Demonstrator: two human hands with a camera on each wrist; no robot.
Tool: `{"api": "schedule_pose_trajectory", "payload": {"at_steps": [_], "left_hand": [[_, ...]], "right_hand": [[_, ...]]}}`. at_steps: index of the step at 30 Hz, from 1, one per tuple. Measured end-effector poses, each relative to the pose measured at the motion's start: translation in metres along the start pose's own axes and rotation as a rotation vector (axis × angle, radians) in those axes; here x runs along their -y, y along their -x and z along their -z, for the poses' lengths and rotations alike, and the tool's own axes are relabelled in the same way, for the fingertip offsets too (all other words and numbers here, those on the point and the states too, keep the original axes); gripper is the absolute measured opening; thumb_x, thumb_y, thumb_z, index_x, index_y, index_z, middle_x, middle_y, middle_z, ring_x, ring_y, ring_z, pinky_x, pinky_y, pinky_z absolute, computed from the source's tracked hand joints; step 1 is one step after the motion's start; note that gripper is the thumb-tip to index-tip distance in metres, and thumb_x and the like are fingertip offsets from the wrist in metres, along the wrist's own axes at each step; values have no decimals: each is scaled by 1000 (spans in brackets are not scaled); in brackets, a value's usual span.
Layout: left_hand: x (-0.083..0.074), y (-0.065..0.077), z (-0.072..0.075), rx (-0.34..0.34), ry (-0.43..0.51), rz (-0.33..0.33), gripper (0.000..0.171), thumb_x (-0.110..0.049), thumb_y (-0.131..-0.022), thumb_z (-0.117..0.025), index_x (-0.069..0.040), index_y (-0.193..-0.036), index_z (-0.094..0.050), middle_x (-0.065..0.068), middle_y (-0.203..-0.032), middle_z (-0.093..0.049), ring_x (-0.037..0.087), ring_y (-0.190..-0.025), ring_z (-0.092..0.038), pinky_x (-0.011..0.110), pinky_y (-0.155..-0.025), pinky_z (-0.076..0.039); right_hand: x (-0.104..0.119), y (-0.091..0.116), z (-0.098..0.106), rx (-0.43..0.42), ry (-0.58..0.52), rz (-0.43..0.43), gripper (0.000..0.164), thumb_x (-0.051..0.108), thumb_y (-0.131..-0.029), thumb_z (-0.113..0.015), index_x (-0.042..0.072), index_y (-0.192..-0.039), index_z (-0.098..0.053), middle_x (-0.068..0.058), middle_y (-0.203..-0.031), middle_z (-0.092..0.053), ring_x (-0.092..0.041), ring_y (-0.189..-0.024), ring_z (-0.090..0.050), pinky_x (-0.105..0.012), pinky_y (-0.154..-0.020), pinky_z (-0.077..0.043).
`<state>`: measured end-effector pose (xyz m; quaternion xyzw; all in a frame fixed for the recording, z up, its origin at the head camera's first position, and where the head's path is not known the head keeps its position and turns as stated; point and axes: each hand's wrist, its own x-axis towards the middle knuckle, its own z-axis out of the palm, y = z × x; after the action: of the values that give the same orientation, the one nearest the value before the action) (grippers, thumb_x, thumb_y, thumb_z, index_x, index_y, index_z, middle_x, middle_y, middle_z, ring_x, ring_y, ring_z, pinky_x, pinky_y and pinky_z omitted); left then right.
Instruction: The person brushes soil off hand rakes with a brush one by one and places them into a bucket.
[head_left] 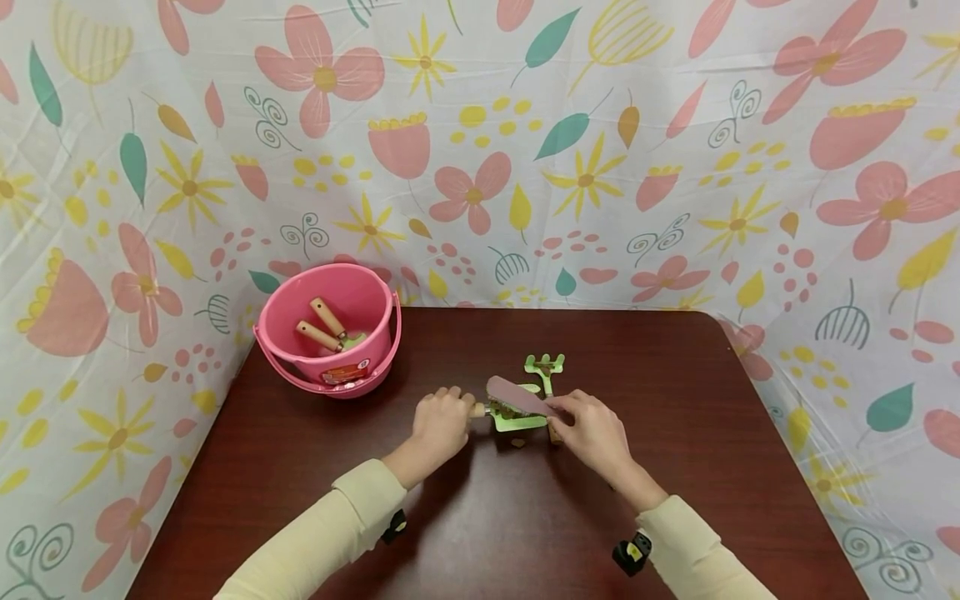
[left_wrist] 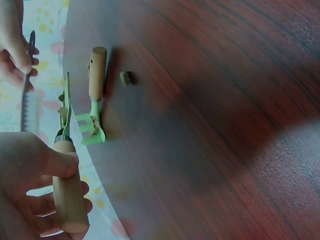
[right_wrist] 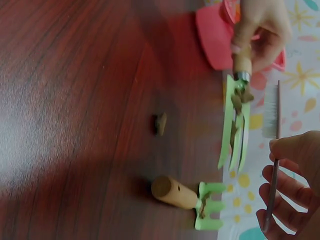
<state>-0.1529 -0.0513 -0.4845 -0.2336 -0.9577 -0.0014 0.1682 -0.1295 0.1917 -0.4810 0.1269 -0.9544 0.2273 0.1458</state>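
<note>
My left hand [head_left: 442, 423] grips the wooden handle of a green hand fork [right_wrist: 234, 127], its flat prongs held above the table with brown clumps [right_wrist: 237, 102] on them. A brush [head_left: 513, 394] with a dull pink back and white bristles is pinched in my right hand [head_left: 592, 433]. In the head view the brush overlaps the fork; the right wrist view shows its bristles facing the prongs, apart from them. Below lies a small green rake [left_wrist: 95, 125] with a wooden handle and brown bits on its tines. One loose brown lump [right_wrist: 160, 123] is on the table near it.
At the back left of the dark wooden table [head_left: 645, 367] stands a pink bucket [head_left: 300, 367], its handle hanging down in front. Two wooden-handled tools [head_left: 326, 317] lean inside. A flower-patterned cloth [head_left: 480, 100] hangs behind and beside the table.
</note>
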Motion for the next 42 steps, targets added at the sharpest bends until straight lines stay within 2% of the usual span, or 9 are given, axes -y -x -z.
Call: {"api": "schedule_pose_trajectory", "payload": {"at_steps": [8, 23, 33, 42], "left_hand": [[-3, 0, 4, 63, -5, 10, 31, -24, -56, -81, -16, -82, -65, 0, -73, -57, 17, -66, -56, 27, -51, -42], [14, 3, 5, 65, -14, 36, 30, -24, -57, -80, -17, -82, -65, -1, -72, -56, 17, -67, -56, 28, -53, -43], [23, 6, 2, 2, 19, 50, 28, -18, -56, -78, -16, -80, -65, 0, -71, -57, 18, -65, -56, 30, -51, -43], [29, 7, 2, -19, 27, 57, 19, -19, -65, -76, -16, -81, -67, 0, -71, -58, 19, -63, -55, 30, -50, -43]], "right_hand": [[8, -1, -5, 20, 69, 43, 25, 18, -74, -75, 23, -98, -72, 5, -81, -61, -8, -60, -45, -23, -46, -34], [-12, -2, 3, -11, 108, 21, 24, 16, -73, -76, 20, -96, -73, 1, -83, -62, -11, -59, -47, -24, -43, -34], [-19, -3, 7, -11, 121, 11, 22, 17, -73, -76, 19, -95, -73, 0, -83, -64, -12, -61, -49, -25, -45, -35], [-22, -2, 10, -51, 101, 24, 23, 16, -73, -76, 16, -96, -72, -2, -81, -63, -12, -58, -46, -24, -42, -32]]}}
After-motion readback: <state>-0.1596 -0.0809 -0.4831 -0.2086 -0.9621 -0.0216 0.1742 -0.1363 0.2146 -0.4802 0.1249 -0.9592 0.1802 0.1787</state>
